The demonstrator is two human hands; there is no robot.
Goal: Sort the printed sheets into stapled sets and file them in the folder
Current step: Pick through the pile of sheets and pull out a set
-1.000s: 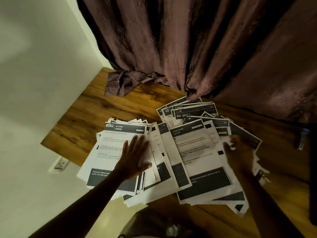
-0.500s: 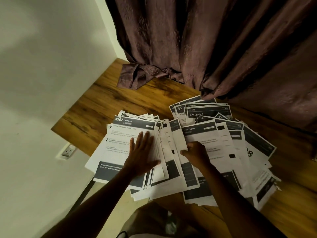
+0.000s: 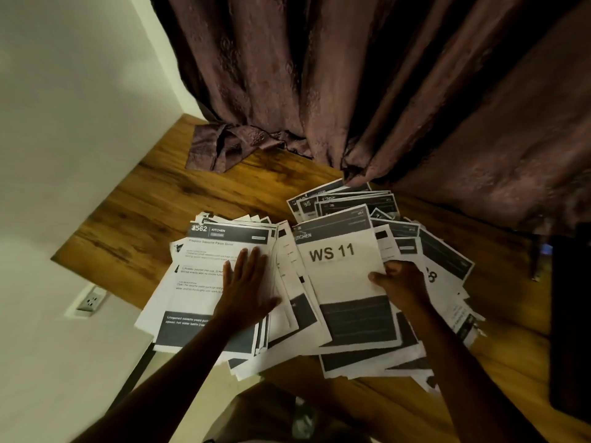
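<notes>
head view: only one camera here, looking down over both arms.
left hand [image 3: 246, 290]: flat, fingers straight and a bit spread, palm pressing on the "562 KITCHEN" sheet [image 3: 204, 279]. No grip on anything, just holding the pile down.
right hand [image 3: 401, 282]: thumb on top of the "WS 11" sheet [image 3: 347, 276] at its right edge, fingers curled under it, so the grip is pinched on that page.
"WS 11" sheet: white paper, big bold letters, dark header band and a dark block at the bottom; sits just left of the right hand, on top of the spread.
printed sheets [image 3: 444, 254]: thin, flat, rectangular, fanned out messily under and around both hands, overlapping; more of them behind the right hand near the curtain, some corners hanging off the near edge.
tabletop [image 3: 153, 219]: wood-grain brown, slightly glossy, bare to the left of and beyond the left hand.
curtain [image 3: 367, 91]: heavy mauve fabric with deep folds, hem bunched on the tabletop well beyond the hands.
wall socket [image 3: 91, 301]: white, off to the left hand's left, below the tabletop edge.
</notes>
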